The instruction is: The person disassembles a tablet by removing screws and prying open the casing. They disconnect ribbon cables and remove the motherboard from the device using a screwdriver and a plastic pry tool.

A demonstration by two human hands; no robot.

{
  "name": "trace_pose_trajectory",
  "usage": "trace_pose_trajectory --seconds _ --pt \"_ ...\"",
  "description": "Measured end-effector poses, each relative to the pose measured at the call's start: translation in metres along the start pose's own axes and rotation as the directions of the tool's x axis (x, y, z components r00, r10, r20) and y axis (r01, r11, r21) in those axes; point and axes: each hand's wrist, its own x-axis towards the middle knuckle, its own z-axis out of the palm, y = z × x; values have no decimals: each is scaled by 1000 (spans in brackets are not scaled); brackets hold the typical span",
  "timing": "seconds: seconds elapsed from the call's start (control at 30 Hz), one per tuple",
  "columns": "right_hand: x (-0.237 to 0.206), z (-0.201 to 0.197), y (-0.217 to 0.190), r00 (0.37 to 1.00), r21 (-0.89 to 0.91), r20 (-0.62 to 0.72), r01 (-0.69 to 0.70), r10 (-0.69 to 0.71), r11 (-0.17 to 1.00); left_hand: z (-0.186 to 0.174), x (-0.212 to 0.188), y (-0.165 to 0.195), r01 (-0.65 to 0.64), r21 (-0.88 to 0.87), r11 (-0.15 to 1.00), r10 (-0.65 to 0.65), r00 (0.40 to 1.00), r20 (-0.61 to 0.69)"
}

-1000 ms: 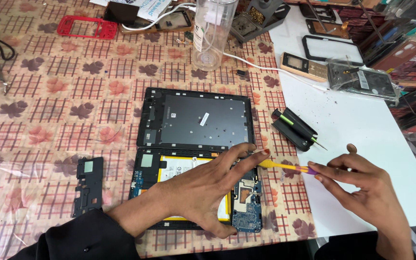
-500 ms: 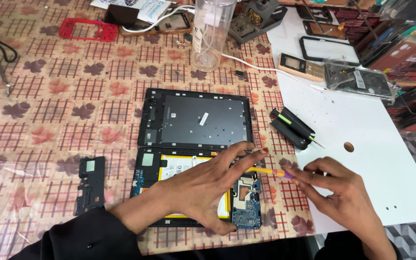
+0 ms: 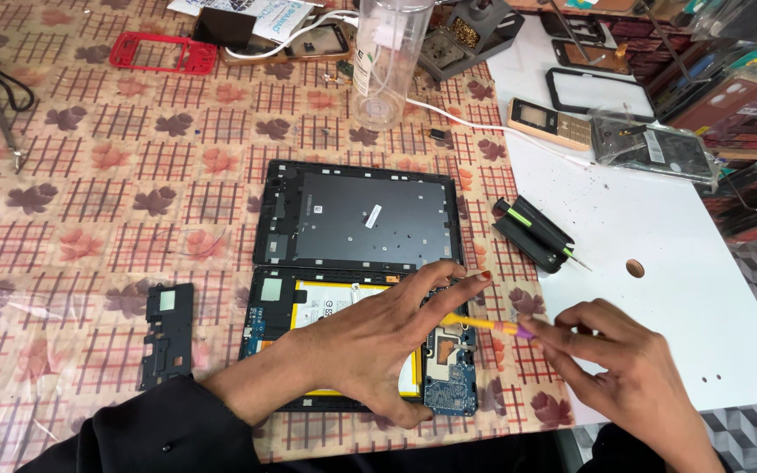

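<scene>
We work over an opened black tablet [image 3: 357, 289] on a leaf-patterned tablecloth [image 3: 116, 175].

From the head view, our left hand [image 3: 378, 342] lies with fingers spread on the tablet's lower half near its blue circuit board [image 3: 450, 388]; our right hand [image 3: 624, 377] pinches a thin yellow tool with a purple grip [image 3: 488, 325], its tip above that lower half.

Leaf-patterned tablecloth [image 3: 116, 175], white board [image 3: 659, 263]

Left hand [image 3: 378, 342] flat, fingers spread; right hand [image 3: 624, 368] pinching.
</scene>
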Motion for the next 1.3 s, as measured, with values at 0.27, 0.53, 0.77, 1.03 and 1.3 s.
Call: trace_pose_trajectory --seconds 0.27,0.53,0.77,1.03,1.3 --pt "-24 13 25 996 162 79 -39 27 986 -1 0 1 -18 -8 1000 18 1000 -6" --pt "-67 30 44 985 110 -79 -144 153 983 -2 0 2 -2 6 1000 2 1000 -6" --pt "-65 39 33 967 146 -159 -175 198 974 -3 -3 1 -16 -25 1000 15 1000 -12" --pt "-60 26 43 974 160 -117 -177 197 971 -2 -2 0 14 -8 1000 -14 1000 9" --pt "-51 23 37 984 202 -90 -133 154 970 -3 -2 1 6 4 1000 -6 1000 2"
